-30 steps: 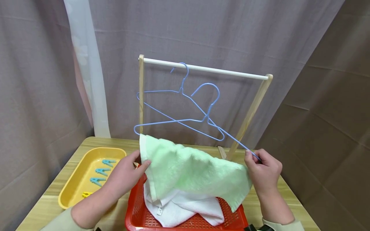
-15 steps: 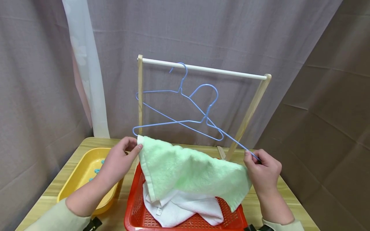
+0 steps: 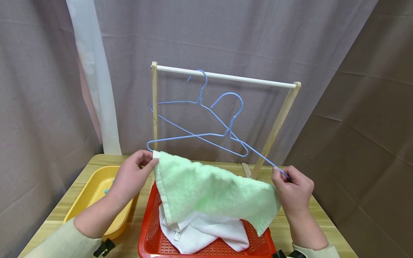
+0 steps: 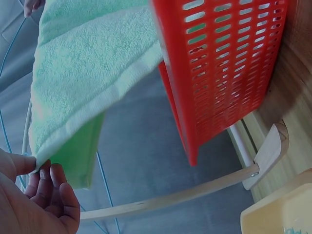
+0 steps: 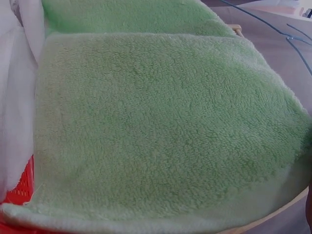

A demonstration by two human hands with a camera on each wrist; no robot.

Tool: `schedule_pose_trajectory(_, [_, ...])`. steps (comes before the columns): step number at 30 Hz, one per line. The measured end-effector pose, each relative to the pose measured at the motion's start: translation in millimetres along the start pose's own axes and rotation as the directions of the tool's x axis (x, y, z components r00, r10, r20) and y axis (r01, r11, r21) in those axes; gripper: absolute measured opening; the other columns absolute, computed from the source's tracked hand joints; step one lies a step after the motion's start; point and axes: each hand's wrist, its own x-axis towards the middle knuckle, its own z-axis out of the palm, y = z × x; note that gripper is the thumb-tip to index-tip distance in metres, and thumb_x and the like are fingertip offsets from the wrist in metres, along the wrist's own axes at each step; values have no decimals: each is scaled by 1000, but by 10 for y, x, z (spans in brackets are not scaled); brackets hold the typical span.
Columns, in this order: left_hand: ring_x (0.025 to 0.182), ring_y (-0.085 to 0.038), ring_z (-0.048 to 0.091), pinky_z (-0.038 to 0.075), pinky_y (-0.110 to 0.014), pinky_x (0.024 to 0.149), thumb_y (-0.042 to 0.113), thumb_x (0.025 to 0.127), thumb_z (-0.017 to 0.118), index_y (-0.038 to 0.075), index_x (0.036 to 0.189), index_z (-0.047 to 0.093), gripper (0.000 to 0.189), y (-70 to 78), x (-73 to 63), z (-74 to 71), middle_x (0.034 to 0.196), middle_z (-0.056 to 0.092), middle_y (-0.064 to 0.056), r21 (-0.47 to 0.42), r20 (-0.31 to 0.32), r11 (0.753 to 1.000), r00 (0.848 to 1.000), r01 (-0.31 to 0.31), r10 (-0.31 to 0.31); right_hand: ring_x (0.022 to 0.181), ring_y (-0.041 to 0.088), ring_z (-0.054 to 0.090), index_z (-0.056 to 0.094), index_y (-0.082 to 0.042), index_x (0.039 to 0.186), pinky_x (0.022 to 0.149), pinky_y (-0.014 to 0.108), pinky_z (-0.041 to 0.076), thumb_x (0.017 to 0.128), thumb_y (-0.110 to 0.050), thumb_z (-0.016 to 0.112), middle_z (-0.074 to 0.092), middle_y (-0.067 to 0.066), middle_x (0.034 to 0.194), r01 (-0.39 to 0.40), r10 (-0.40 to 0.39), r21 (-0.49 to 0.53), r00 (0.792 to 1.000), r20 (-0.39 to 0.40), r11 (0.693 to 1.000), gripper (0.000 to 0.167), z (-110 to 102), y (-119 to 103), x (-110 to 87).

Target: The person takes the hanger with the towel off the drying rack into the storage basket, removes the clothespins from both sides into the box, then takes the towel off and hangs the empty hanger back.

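A light green towel hangs folded over the lower bar of a blue wire hanger, above a red basket. My left hand pinches the towel's upper left corner between thumb and fingers, as the left wrist view also shows at the towel's white hem. On the other side, my right hand grips the hanger's right end, next to the towel's right edge. The right wrist view is mostly filled by the towel's fuzzy face.
The red basket below holds a white towel. Behind stands a wooden rack with a white rod, a second blue hanger hooked on it. A yellow tray with teal pegs lies at left, partly behind my left forearm.
My left hand has moved up and left from the towel's side to its upper corner, straightening that edge. The right hand and the hanger have barely moved.
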Motion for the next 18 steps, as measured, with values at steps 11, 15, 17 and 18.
schedule_pose_trajectory(11, [85, -23, 56, 50, -35, 76, 28, 97, 65, 11, 109, 65, 21, -10, -51, 46, 95, 65, -4, 27, 13, 1000, 1000, -15, 15, 52, -4, 33, 54, -5, 56, 47, 17, 24, 75, 2, 70, 43, -3, 52, -12, 12, 11, 1000, -14, 1000, 25, 15, -27, -5])
schedule_pose_trajectory(15, [87, -22, 56, 51, -33, 76, 29, 96, 66, 12, 109, 65, 21, 0, -81, 68, 96, 65, -3, 34, 36, 999, 999, -2, 0, 52, -4, 33, 55, -5, 56, 48, 16, 24, 75, -2, 71, 44, -4, 51, -13, 12, -14, 1000, -18, 1000, 25, 14, -15, -8])
schedule_pose_trajectory(17, [87, -22, 57, 51, -33, 76, 28, 96, 67, 13, 108, 65, 20, 4, -97, 83, 96, 65, -2, 35, 45, 999, 999, 1, -2, 52, -5, 34, 55, -6, 56, 48, 16, 25, 75, -3, 71, 44, -4, 51, -16, 16, -25, 1000, -21, 1000, 25, 13, -11, -9])
schedule_pose_trajectory(18, [87, -21, 57, 51, -32, 77, 28, 96, 67, 13, 108, 65, 19, 7, -105, 91, 96, 65, -2, 34, 48, 999, 999, 2, -3, 52, -5, 34, 55, -6, 56, 48, 16, 24, 75, -3, 72, 44, -4, 51, -18, 18, -29, 1000, -25, 999, 25, 12, -11, -9])
